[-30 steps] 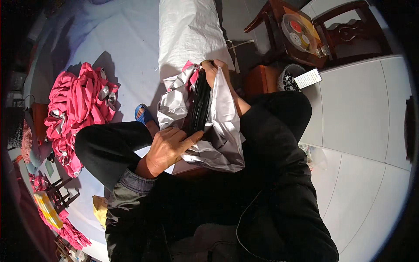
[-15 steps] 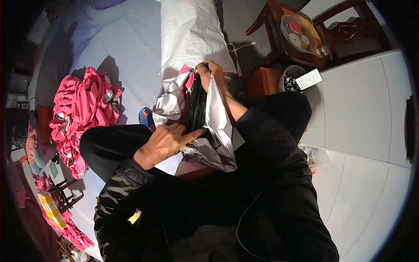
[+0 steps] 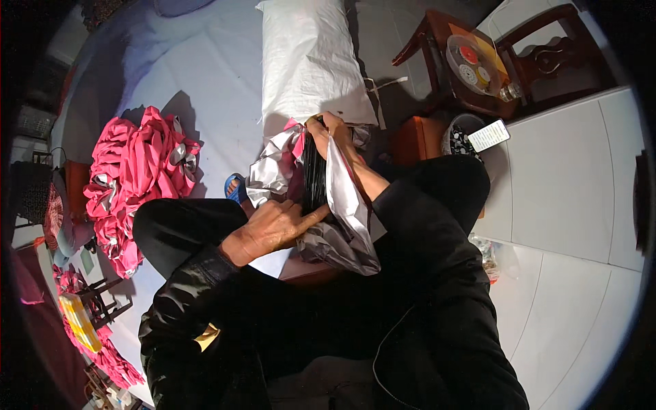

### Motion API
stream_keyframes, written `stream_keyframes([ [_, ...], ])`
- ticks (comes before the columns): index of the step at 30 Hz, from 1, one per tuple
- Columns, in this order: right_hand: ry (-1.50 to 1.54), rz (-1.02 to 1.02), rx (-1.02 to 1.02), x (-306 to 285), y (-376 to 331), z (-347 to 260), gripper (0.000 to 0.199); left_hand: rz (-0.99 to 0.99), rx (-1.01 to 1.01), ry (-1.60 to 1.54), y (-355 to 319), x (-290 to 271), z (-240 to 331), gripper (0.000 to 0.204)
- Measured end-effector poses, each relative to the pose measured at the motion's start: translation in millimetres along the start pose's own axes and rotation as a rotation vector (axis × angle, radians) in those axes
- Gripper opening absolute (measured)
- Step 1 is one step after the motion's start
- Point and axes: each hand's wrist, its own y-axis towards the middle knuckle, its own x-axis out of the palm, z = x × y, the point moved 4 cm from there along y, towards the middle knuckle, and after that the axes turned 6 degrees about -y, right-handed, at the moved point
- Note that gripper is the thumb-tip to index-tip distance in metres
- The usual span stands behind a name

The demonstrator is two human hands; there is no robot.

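Fabric (image 3: 342, 219), silver-grey with pink trim, lies bunched on the person's lap, a black piece (image 3: 313, 181) tucked inside its folds. It looks light, limp and rather slick, best pinched at an edge or hem. The right hand (image 3: 328, 133) has its fingers closed around the top edge; the left hand (image 3: 273, 229) presses below, forefinger extended, gripping nothing. Beyond the fingertips stands a white sack (image 3: 307, 61); left of them, a pink pile (image 3: 137, 178).

One wide fisheye view looks from the person's head steeply down onto the lap, close to the left hand (image 3: 270, 229) and right hand (image 3: 328, 130). Straight floor lines bend near the dark round rim. No second view shares the scene.
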Motion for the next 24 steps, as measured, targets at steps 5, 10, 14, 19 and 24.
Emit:
stream_keyframes([
  [5,-0.039,-0.019,0.045,3,-7,-3,0.036,-0.111,-0.054,-0.044,6,8,-3,0.059],
  [10,-0.147,-0.087,-0.014,23,-10,-1,0.038,-0.129,-0.107,-0.120,0,31,-1,0.050],
  [14,-0.097,-0.035,-0.091,35,-12,15,0.036,-0.194,-0.184,-0.154,-2,53,1,0.047],
  [19,-0.081,-0.158,-0.008,45,-20,7,0.035,-0.152,-0.174,-0.086,-19,88,-1,0.047],
  [24,-0.034,-0.030,-0.207,61,-32,17,0.020,-0.358,-0.157,-0.152,-11,69,10,0.034],
])
